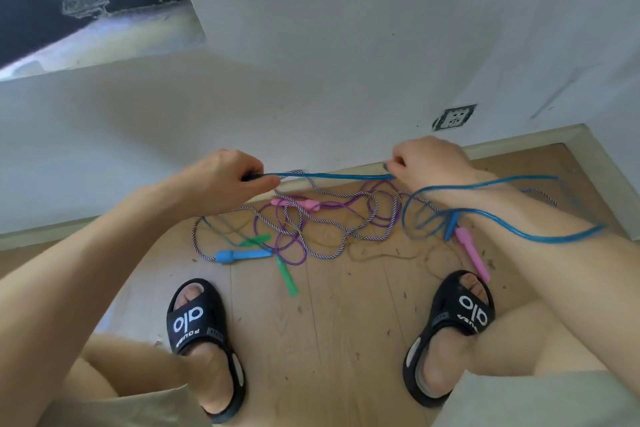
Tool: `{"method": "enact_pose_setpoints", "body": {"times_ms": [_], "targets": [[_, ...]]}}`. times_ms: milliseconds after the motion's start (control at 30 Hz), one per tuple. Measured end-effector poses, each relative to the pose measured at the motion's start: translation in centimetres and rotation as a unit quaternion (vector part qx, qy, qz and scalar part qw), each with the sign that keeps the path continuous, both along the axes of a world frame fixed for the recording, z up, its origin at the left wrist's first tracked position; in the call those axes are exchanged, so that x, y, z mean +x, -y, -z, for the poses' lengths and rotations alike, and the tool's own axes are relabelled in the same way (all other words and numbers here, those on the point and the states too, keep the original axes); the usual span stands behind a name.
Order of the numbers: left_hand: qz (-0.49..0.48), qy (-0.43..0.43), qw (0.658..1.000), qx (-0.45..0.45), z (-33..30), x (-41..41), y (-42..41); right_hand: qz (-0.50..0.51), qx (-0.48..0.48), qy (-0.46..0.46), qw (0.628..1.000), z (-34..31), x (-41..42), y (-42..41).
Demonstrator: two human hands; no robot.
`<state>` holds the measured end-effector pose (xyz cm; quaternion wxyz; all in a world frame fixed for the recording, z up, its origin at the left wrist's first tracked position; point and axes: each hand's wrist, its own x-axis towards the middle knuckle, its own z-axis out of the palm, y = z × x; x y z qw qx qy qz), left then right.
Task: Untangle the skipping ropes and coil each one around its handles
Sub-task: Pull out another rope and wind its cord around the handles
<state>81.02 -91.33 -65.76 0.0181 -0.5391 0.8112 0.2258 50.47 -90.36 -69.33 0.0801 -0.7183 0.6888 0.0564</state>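
My left hand [230,180] grips a dark handle of the blue rope [332,176], which runs taut to my right hand [427,159]; its fingers pinch the rope. From there the blue rope loops over my right forearm and hangs down to a second blue handle [452,225]. On the floor below lies a tangle: a purple rope [381,215] with pink handles [294,203], a striped braided rope [322,255] with a light blue handle [242,255], green handles [286,276], and another pink handle [472,255].
Wooden floor [329,340] meets a white wall with a skirting board [519,142] just behind the ropes. A wall socket [454,117] sits low on the right. My feet in black sandals [204,340] stand either side of the tangle.
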Motion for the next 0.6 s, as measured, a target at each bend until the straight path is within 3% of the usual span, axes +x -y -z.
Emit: {"method": "enact_pose_setpoints", "body": {"times_ms": [100, 167, 300, 400, 433, 533, 567, 600], "targets": [[0.001, -0.044, 0.999, 0.012, -0.6, -0.8, -0.4, 0.014, 0.066, -0.021, 0.998, 0.7, -0.2, -0.1], [0.017, -0.071, 0.997, 0.012, -0.9, -1.9, -0.9, 0.015, 0.121, 0.114, 0.986, 0.6, 1.6, -0.3], [0.046, -0.096, 0.994, 0.011, -0.8, -3.2, -1.8, 0.038, 0.163, 0.467, 0.868, -1.4, 6.5, -1.7], [0.058, -0.110, 0.992, 0.005, -0.6, -3.5, -2.0, 0.043, 0.210, 0.603, 0.768, -2.4, 8.2, -3.1], [0.057, -0.113, 0.992, 0.003, -0.6, -3.5, -2.0, 0.036, 0.222, 0.620, 0.752, -2.6, 8.5, -3.5], [0.048, -0.120, 0.992, -0.004, -0.8, -3.2, -1.6, 0.032, 0.199, 0.618, 0.760, -2.8, 8.7, -3.6], [0.044, -0.122, 0.992, -0.005, -0.8, -3.1, -1.4, 0.028, 0.171, 0.590, 0.789, -2.7, 8.4, -3.3], [0.042, -0.117, 0.992, -0.006, -0.8, -2.9, -1.3, -0.001, 0.119, 0.528, 0.841, -2.4, 7.9, -3.0]]}}
